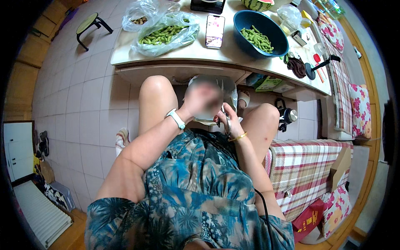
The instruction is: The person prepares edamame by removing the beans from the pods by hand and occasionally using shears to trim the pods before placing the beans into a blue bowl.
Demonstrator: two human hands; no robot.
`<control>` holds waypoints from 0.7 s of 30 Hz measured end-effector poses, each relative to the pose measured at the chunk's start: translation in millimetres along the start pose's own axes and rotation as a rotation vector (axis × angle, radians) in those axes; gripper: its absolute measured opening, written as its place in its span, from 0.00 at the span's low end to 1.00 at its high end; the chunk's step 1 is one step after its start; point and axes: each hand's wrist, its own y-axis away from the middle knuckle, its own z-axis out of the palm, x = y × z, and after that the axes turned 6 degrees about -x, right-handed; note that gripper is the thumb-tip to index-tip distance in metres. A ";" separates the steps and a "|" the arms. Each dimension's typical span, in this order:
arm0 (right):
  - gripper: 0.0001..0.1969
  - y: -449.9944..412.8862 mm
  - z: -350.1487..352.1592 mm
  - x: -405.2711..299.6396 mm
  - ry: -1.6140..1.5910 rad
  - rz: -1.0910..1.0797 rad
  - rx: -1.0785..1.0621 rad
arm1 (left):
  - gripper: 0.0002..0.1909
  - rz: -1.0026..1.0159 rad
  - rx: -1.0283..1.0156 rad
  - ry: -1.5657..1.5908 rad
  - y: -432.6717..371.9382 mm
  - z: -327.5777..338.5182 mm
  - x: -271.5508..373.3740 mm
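Note:
My right hand (235,125) grips a pair of metal scissors (228,126), with the blades pointing away from me toward the table. To its left is my left hand (195,103), largely hidden by a blurred patch, so its fingers and anything in them cannot be made out. Both hands are over a bin lined with a plastic bag (232,90), between my knees. Beyond, on the table (218,57), an open plastic bag (187,37) contains green soybean pods (164,35). A dark blue basin (276,26) holds more pods (257,39).
A lit phone (214,31) lies between bag and basin. Another plastic bag (150,11) holds brown items. Cut watermelon (257,4) stands behind the basin; a black stand (312,70) is near the right edge. A plaid-covered seat (303,168) is at my right, a stool (89,23) far left.

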 end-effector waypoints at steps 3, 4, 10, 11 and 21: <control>0.13 0.8 3.0 -0.3 0.028 0.017 0.012 | 0.14 -0.042 0.013 0.072 -1.2 1.9 -3.3; 0.14 0.9 4.0 -0.6 0.061 0.019 0.025 | 0.13 -0.016 -0.004 0.018 -2.7 0.6 -7.6; 0.17 2.8 7.4 -2.8 0.100 0.103 0.122 | 0.08 -0.163 -0.099 0.382 6.0 7.6 13.3; 0.17 2.4 8.2 -3.7 0.099 0.104 0.122 | 0.08 -0.181 -0.090 0.370 6.0 7.9 13.3; 0.16 0.1 9.5 -4.3 0.263 0.098 0.172 | 0.08 -0.181 -0.083 0.407 6.4 9.1 7.4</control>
